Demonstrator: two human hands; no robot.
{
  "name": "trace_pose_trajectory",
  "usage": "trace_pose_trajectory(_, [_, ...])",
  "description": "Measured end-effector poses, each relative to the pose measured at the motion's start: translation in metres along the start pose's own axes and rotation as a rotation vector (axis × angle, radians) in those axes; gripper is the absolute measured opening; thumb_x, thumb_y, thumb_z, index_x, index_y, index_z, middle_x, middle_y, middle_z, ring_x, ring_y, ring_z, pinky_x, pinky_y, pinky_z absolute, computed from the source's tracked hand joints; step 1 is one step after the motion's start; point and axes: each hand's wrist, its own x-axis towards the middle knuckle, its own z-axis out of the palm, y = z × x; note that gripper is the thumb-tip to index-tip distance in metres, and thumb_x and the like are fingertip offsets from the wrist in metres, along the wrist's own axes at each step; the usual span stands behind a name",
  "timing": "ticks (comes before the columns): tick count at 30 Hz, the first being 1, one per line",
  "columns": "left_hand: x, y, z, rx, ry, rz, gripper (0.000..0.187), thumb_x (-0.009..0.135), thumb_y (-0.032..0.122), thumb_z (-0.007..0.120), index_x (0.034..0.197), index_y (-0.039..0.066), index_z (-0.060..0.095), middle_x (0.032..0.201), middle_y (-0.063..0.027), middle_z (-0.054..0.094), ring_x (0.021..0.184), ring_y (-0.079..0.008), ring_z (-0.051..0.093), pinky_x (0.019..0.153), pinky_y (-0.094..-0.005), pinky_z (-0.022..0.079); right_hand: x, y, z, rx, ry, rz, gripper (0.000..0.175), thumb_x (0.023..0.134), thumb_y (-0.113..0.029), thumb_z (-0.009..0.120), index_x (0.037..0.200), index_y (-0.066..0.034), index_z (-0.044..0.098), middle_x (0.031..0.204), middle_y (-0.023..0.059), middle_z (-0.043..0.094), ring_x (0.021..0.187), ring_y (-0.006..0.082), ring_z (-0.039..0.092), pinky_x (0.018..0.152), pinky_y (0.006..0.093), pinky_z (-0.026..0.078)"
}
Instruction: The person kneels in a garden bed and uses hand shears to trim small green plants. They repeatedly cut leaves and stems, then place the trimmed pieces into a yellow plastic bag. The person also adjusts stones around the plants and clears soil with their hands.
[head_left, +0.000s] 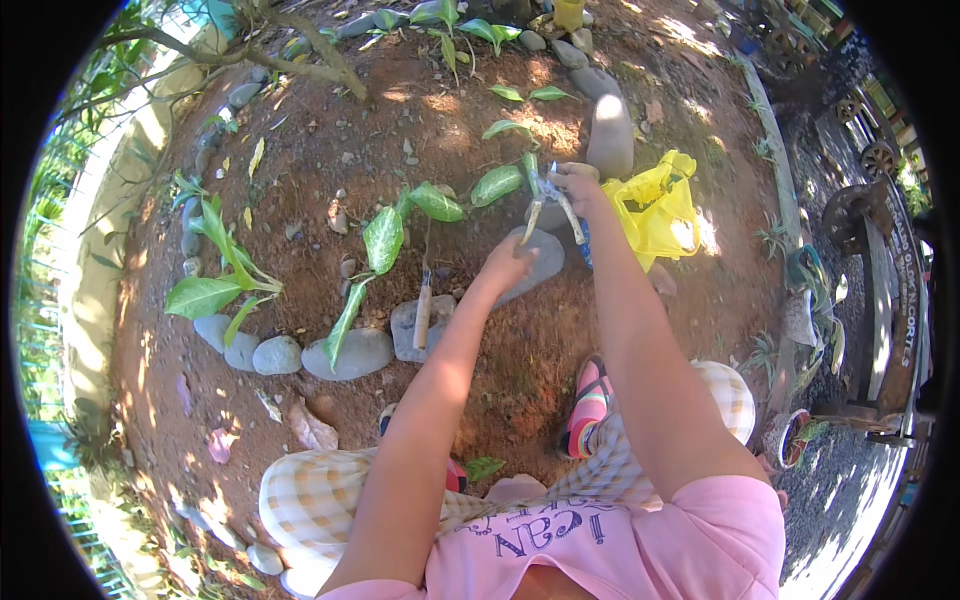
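A pair of pruning shears with pale, worn handles is spread apart over the stone border. My right hand grips it near the pivot, just below the blade. The fingers of my left hand are at the lower end of one handle and appear to hold it. Beside the blade stands a thick green plant stem; I cannot tell whether the blade touches it. A variegated leaf spreads to the left of that stem. Left of my left forearm, a wooden-handled hand tool leans on a border stone, its metal end toward the soil.
A yellow plastic bag lies right of my right forearm, with a blue item partly hidden there. Rounded stones edge the soil bed. Cut-looking leafy stems lie left. A bare branch reaches over the far left.
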Motion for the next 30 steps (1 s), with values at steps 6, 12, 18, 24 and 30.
trace_pose_trajectory(6, [-0.006,-0.023,0.005,0.054,-0.113,-0.091,0.051,0.094,0.035,0.061,0.133,0.004,0.052,0.093,-0.0078,0.063,0.077,-0.0133,0.059,0.071,-0.0274,0.051,0.031,-0.011,-0.03,-0.262,0.228,-0.18,0.04,0.086,-0.008,0.07,0.121,0.0029,0.056,0.101,0.0123,0.068,0.088,0.0196,0.067,0.075,0.0322,0.055])
trace_pose_trajectory(12, [-0.021,-0.029,0.006,0.082,-0.13,-0.129,0.045,0.094,0.034,0.06,0.128,0.005,0.057,0.089,-0.0049,0.064,0.075,-0.0125,0.058,0.071,-0.028,0.05,0.029,-0.005,-0.007,-1.049,0.714,-0.495,0.045,0.082,-0.025,0.072,0.12,-0.0044,0.059,0.106,0.0161,0.067,0.098,0.0319,0.065,0.087,0.0395,0.049])
trace_pose_trajectory(18, [-0.025,-0.013,-0.024,0.055,-0.007,-0.06,0.04,0.094,0.034,0.06,0.125,0.008,0.06,0.09,-0.0075,0.066,0.08,-0.0132,0.062,0.072,-0.0304,0.051,-0.002,-0.001,-0.007,-0.88,0.648,-0.697,0.046,0.087,-0.017,0.064,0.131,-0.0088,0.051,0.118,0.0196,0.062,0.108,0.0375,0.059,0.091,0.0437,0.046])
trace_pose_trajectory(24, [-0.036,-0.003,-0.087,0.502,0.293,-0.037,0.035,0.092,0.032,0.062,0.113,0.005,0.062,0.094,-0.0157,0.068,0.088,-0.0299,0.066,0.079,-0.0402,0.05,-0.019,0.023,-0.006,-1.112,0.441,-0.759,0.046,0.086,-0.009,0.063,0.131,-0.0077,0.053,0.118,0.021,0.061,0.111,0.0377,0.057,0.093,0.0431,0.046])
trace_pose_trajectory(30, [-0.057,-0.016,-0.121,0.721,0.403,-0.255,0.04,0.086,0.033,0.068,0.106,0.001,0.054,0.105,-0.0223,0.064,0.101,-0.0381,0.062,0.087,-0.0459,0.048,-0.016,-0.001,-0.012,-0.921,0.519,-0.716,0.044,0.081,-0.01,0.067,0.124,-0.008,0.059,0.115,0.0197,0.062,0.105,0.035,0.06,0.089,0.0418,0.048])
